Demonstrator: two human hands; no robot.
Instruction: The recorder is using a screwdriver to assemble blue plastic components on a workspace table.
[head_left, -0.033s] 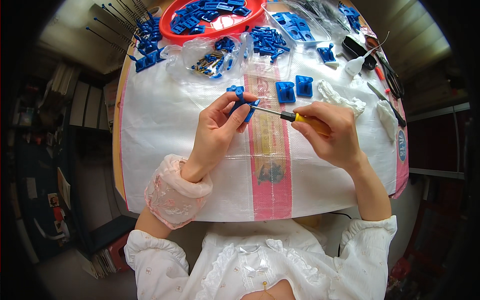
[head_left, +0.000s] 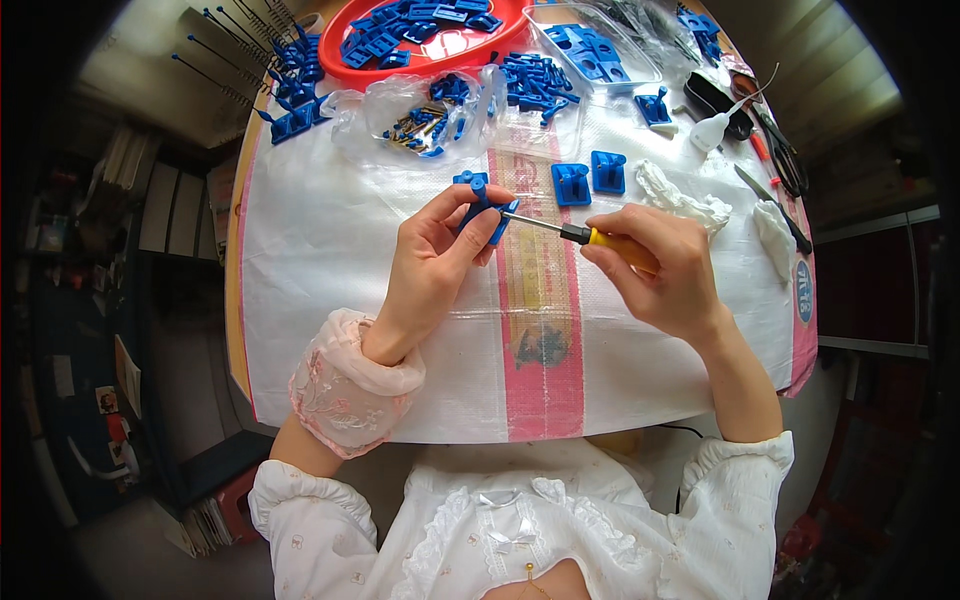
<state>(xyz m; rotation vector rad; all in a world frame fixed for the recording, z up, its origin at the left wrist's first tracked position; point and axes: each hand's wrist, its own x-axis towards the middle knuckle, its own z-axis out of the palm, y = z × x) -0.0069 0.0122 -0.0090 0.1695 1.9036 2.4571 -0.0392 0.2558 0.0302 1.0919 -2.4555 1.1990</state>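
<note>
My left hand (head_left: 433, 245) pinches a small blue plastic part (head_left: 497, 232) between thumb and fingers, just above the middle of the table. A knobbed blue peg (head_left: 479, 189) sticks up from between the fingers. Held in my right hand (head_left: 668, 265) is a screwdriver (head_left: 550, 225) with a yellow and black handle. Its metal shaft points left, and the tip meets the blue part beside my left thumb. The exact contact is too small to make out. Beyond the screwdriver, two blue square-based pieces (head_left: 571, 185) lie on the white woven sheet (head_left: 400, 400).
At the back stand a red basin (head_left: 345, 72) of blue plates and a clear tray (head_left: 640, 83) of blue parts. A plastic bag (head_left: 360, 125) holds brass-coloured and blue pieces. On the right lie a white squeeze bottle (head_left: 708, 132), crumpled tissue (head_left: 690, 205) and a knife (head_left: 797, 235).
My right hand and the screwdriver handle have shifted very slightly. My left hand and the blue part look the same.
</note>
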